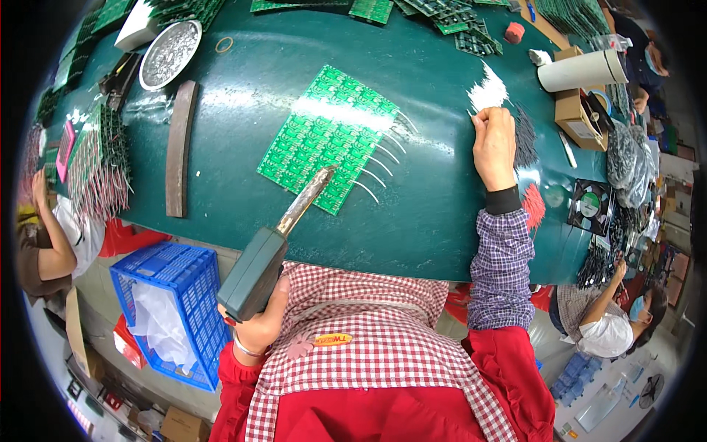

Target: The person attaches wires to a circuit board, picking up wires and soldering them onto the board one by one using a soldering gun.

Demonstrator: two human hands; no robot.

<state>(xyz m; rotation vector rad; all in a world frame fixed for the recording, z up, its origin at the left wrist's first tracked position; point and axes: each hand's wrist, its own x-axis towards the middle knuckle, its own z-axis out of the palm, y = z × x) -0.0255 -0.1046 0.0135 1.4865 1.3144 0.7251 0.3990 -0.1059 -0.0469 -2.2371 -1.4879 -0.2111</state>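
Note:
My left hand (pixel 261 320) grips the dark green handle of a soldering iron (pixel 254 269). Its brownish metal tip (pixel 313 193) rests over the near edge of a green circuit board panel (pixel 324 136) lying flat on the dark green table (pixel 427 221). Several thin white wires (pixel 379 166) stick out from the panel's right edge. My right hand (pixel 493 144) is stretched far to the right, fingers pinched at a pile of white wires (pixel 487 94). Dark wires (pixel 524 140) lie just right of that hand, and red wires (pixel 533 205) lie near my wrist.
A round metal dish (pixel 169 53) and a dark curved bar (pixel 179 147) lie at the left. More green boards (pixel 449 18) are stacked at the back. A white roll (pixel 582 70), cardboard box (pixel 574 110) and small fan (pixel 589 206) are at the right. A blue crate (pixel 180 309) stands below. Two other people sit left and right.

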